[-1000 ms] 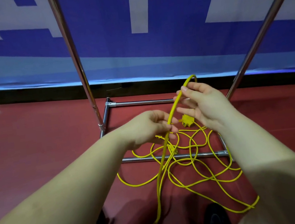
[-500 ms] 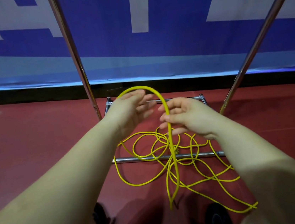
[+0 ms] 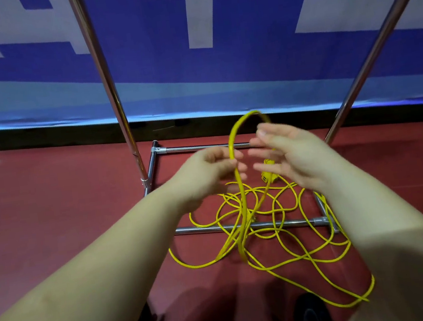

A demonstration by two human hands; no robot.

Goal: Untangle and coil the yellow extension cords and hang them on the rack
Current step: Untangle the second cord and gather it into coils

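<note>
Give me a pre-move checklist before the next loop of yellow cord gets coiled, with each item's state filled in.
1. Left hand pinches the raised loop of yellow cord: ok.
2. Right hand has a firm hold on the loop: cannot tell; its fingers are spread and blurred.
3. Plug end free of the tangle: cannot tell; it hangs below the right hand, partly hidden.
4. Cord on the floor untangled: not ok; strands cross each other in a loose heap.
5. Cord free of the rack base bar: not ok; several strands lie over it.
6. Coil ready to hang: not ok; only one loop is raised.
</note>
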